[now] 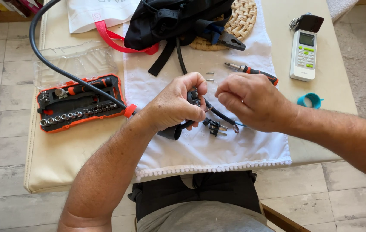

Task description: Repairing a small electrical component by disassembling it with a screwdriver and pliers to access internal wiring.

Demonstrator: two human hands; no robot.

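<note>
My left hand [174, 105] is closed around the end of the black cable [62, 73], gripping a dark plug housing [193, 96] with the fingers wrapped tight. My right hand [252, 101] sits just right of it, fingertips pinched narrow on something small at the cable's wires; I cannot tell exactly what. A thin blue wire [239, 125] trails out below that hand.

I judge the plug work is partway through: the pronged plug insert [215, 127] lies loose on the white cloth [200, 150] just near of my hands, apart from the housing, and two small screws [210, 76] wait on the cloth just beyond them. So the plug is apart and nothing is closed up yet.

Farther out, a small screwdriver [252, 70] lies beyond my right hand, with pliers [230, 41] on a woven mat [243, 17] next to a black bag [170, 19]. The open bit set [79, 103] is to the left, the cable running across it. A remote control [303, 53] and a teal tape roll [309, 100] sit far right.

Open room is the bare cloth near me, but the table [62, 159] edge is close there, so the loose insert could roll off.
</note>
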